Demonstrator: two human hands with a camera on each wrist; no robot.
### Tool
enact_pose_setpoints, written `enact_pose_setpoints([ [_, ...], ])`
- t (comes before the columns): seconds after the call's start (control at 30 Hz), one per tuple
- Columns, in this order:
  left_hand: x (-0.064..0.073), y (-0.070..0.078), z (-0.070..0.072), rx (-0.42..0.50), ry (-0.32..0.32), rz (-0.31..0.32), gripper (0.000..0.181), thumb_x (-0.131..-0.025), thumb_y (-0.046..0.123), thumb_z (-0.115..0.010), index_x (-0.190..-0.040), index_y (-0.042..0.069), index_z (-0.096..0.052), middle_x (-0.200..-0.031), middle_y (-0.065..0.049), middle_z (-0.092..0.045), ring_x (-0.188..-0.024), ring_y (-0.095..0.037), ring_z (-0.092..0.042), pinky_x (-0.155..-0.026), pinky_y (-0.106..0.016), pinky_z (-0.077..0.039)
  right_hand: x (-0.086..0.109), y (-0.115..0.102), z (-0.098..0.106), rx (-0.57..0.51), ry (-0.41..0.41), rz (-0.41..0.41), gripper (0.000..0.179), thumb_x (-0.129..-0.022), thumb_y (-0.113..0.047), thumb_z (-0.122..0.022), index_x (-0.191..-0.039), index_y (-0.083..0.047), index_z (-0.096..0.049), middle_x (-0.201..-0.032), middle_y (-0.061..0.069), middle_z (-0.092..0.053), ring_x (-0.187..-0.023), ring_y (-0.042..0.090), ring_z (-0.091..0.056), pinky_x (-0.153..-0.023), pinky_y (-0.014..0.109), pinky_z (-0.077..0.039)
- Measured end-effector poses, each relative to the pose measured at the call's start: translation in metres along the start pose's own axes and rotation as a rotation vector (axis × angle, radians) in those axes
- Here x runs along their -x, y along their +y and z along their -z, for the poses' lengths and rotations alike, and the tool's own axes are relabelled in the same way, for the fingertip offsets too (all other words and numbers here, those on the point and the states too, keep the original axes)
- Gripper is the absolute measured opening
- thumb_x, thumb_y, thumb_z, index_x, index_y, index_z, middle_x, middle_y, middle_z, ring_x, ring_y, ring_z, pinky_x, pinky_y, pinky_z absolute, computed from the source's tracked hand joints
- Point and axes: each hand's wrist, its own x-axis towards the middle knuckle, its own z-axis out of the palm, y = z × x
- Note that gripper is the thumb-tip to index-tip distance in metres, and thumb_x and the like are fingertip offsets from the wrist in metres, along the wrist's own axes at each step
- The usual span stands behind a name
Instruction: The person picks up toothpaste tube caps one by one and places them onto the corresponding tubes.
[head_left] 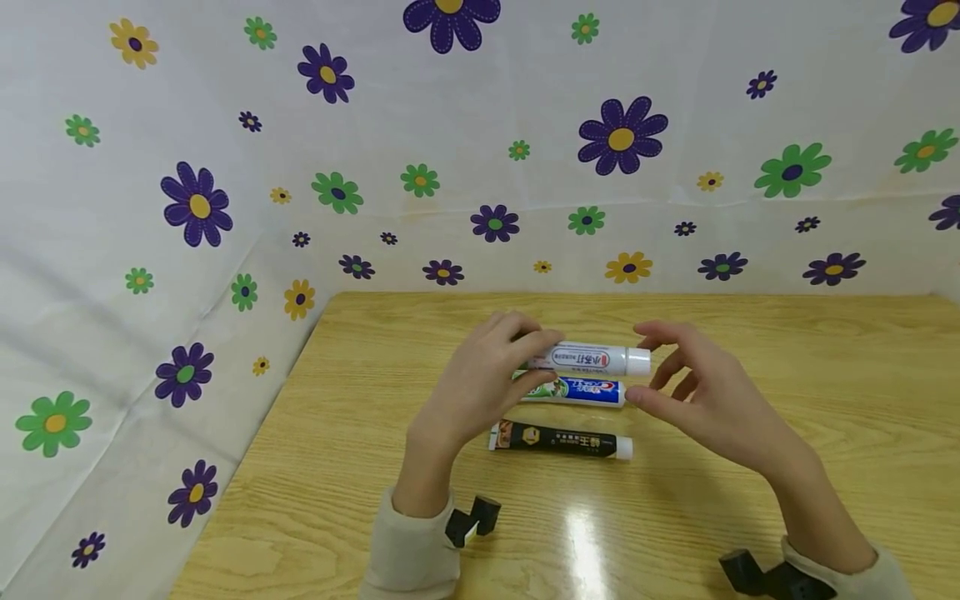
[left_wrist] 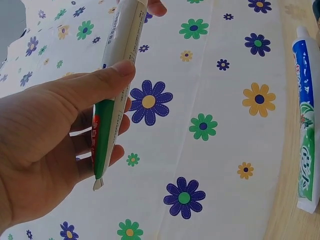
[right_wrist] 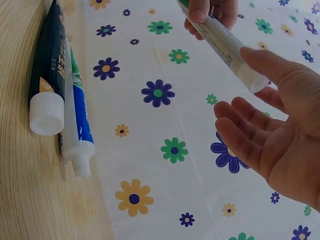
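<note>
My left hand [head_left: 480, 375] grips a white and green toothpaste tube [head_left: 588, 358] by its tail half, raised over the table with its white cap [right_wrist: 252, 80] towards the right. In the left wrist view the thumb lies along one side of the tube and the fingers curl behind it. My right hand [head_left: 705, 400] is at the cap end, thumb and fingers spread around the cap without closing on it. Below lie a blue, white and green toothpaste tube [head_left: 596, 391] and, nearer me, a black toothpaste tube [head_left: 566, 440] with a white cap, roughly parallel.
The wooden table [head_left: 360, 467] extends on both sides of the tubes. A white cloth [head_left: 465, 100] printed with flowers hangs behind the table and along its left side. Both wrists carry small black camera mounts [head_left: 474, 518] over light sleeves.
</note>
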Motion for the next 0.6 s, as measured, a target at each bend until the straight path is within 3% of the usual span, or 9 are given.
enact_pose_setpoints([
  [0.23, 0.0003, -0.0004, -0.0003, -0.002, 0.006, -0.014, 0.037, -0.086, 0.020, -0.079, -0.121, 0.012, -0.070, -0.108, -0.004, -0.064, -0.097, -0.018, -0.057, -0.082, -0.030, -0.049, 0.0006, -0.0010, -0.0003, 0.036, 0.032, 0.032, 0.025, -0.091, -0.006, -0.071, -0.115, -0.008, -0.065, -0.110, 0.003, -0.061, -0.079, 0.010, -0.057, -0.061, 0.024, -0.053],
  [0.47, 0.0004, -0.0008, -0.0012, -0.004, 0.007, -0.021, 0.037, -0.086, 0.020, -0.079, -0.121, 0.012, -0.070, -0.108, -0.004, -0.064, -0.097, -0.018, -0.057, -0.083, -0.030, -0.049, 0.0012, -0.0006, 0.0004, 0.022, 0.003, 0.014, 0.042, -0.091, -0.008, -0.073, -0.130, -0.010, -0.057, -0.115, 0.006, -0.062, -0.081, 0.012, -0.060, -0.062, 0.025, -0.054],
  [0.6, 0.0006, -0.0010, -0.0013, -0.001, 0.008, -0.024, 0.038, -0.085, 0.019, -0.079, -0.121, 0.012, -0.070, -0.108, -0.004, -0.064, -0.097, -0.018, -0.057, -0.083, -0.031, -0.049, 0.0008, -0.0003, 0.0003, 0.017, 0.001, 0.034, 0.022, -0.092, -0.008, -0.071, -0.113, -0.011, -0.067, -0.106, 0.001, -0.062, -0.080, 0.011, -0.057, -0.061, 0.025, -0.054],
])
